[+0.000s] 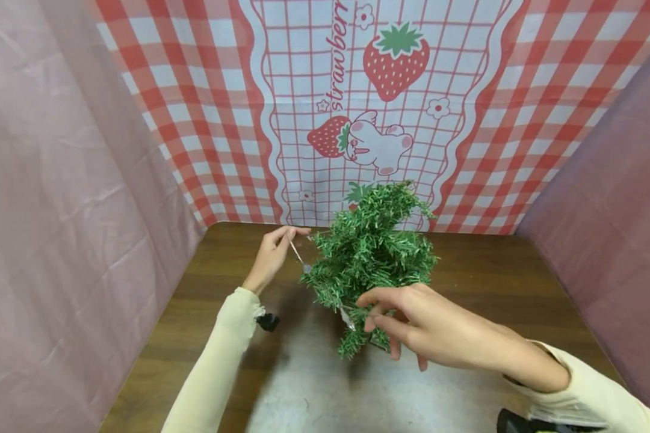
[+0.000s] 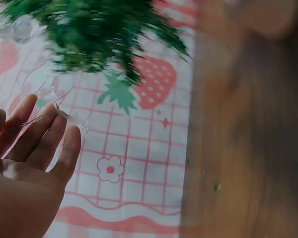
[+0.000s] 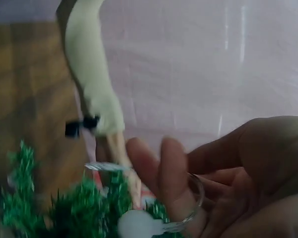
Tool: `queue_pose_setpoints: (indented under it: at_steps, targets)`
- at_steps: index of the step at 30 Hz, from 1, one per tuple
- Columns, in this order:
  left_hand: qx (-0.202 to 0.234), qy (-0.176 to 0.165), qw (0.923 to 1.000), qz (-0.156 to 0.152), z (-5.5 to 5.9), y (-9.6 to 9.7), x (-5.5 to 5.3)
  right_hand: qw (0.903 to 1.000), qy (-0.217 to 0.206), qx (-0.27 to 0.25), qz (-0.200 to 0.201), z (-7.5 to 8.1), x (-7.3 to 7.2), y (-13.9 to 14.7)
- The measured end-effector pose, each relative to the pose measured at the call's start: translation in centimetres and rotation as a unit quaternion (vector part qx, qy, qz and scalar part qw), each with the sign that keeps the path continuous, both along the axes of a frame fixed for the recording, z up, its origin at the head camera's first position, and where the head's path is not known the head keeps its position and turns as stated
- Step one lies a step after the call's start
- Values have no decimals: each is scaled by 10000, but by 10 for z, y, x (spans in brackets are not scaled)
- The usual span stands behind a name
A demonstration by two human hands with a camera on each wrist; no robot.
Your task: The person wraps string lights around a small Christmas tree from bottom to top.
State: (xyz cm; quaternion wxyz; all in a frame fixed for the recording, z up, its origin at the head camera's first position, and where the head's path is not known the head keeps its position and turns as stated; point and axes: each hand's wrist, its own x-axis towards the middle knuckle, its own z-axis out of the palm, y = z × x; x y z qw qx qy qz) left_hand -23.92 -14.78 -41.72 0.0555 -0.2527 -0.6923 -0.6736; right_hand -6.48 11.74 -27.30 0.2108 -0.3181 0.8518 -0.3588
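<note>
Your left hand [image 1: 271,255] pinches the wire [image 1: 297,251] beside the green tree [image 1: 374,252], toward the left edge of the desk [image 1: 195,300] — your right hand [image 1: 439,331] bends near the branches, its grip impossible to tell.

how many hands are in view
2: the left hand just left of the green tree in the head view, the right hand in front of the tree's lower right.
</note>
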Motion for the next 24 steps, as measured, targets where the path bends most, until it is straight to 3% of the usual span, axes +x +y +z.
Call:
queue_pose_setpoints:
  at_steps: [1, 3, 5, 9, 13, 15, 16, 17, 18, 19, 21, 22, 24]
  targets:
    - [-437, 241, 9986, 174, -1, 2, 0, 9998, 66, 188, 33, -1, 0, 4]
    - [-1243, 707, 9884, 520, -4, 5, 0, 9981, 168, 575, 130, -3, -1, 14]
    - [-1953, 1197, 9697, 849, -7, 8, -3, 9947, 304, 950, 266, -3, -1, 25]
    - [-3006, 2179, 9193, 1309, -7, 14, -13, 9803, 1059, 1627, 372, -4, -2, 48]
    - [-3744, 2941, 8640, 1636, 0, 25, -26, 9628, 1476, 2261, 97, -4, -6, 69]
    - [-3943, 3092, 8479, 1729, 3, 30, -32, 9594, 1378, 2460, -47, -5, -7, 77]
    - [-3961, 3080, 8474, 1735, 3, 32, -36, 9593, 1338, 2485, -69, -6, -8, 80]
    - [-3929, 3005, 8518, 1726, 3, 33, -38, 9611, 1317, 2426, -46, -8, -8, 83]
    - [-3828, 2853, 8625, 1675, 3, 33, -39, 9653, 1303, 2265, 13, -10, -7, 86]
    - [-3672, 2660, 8763, 1630, 1, 33, -40, 9726, 1195, 1993, 98, -13, -5, 87]
    - [-3163, 2132, 9124, 1482, -1, 33, -39, 9848, 1109, 1293, 350, -19, -1, 89]
    - [-2819, 1813, 9316, 1405, -1, 32, -37, 9878, 1129, 971, 450, -21, 2, 89]
    - [-2147, 1275, 9601, 1262, 1, 32, -33, 9900, 1240, 431, 514, -26, 8, 87]
